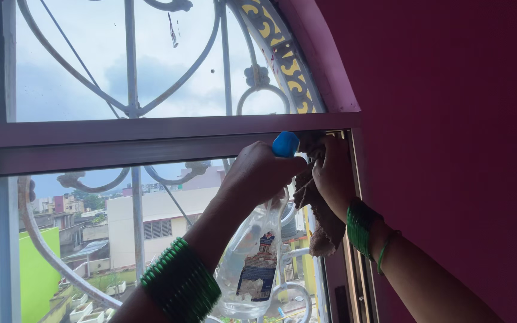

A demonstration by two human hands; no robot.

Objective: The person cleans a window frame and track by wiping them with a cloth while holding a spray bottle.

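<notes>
The magenta wall fills the right half of your view, and the window takes the left half, its purple frame bar running across the middle of the frame. Behind the glass a curled metal grille shows against a cloudy sky, with pale buildings and a bright green wall at the lower left. A curved band with a yellow pattern arches at the top centre, along the edge of the magenta wall.

Your left hand sits at centre frame, its grip closed around the neck of a clear spray bottle with a blue top. The bottle hangs below that hand toward the lower centre, its paper label facing you. Green bangles ring that wrist at the bottom centre.

Your right hand is just right of the left one, pressed into the upper right corner of the lower pane where the frame bar meets the side frame. Its grip is clamped on a brownish cloth, which is bunched against the frame and droops below the hand, just beside the bottle. More green bangles and a thin green thread circle that wrist.
</notes>
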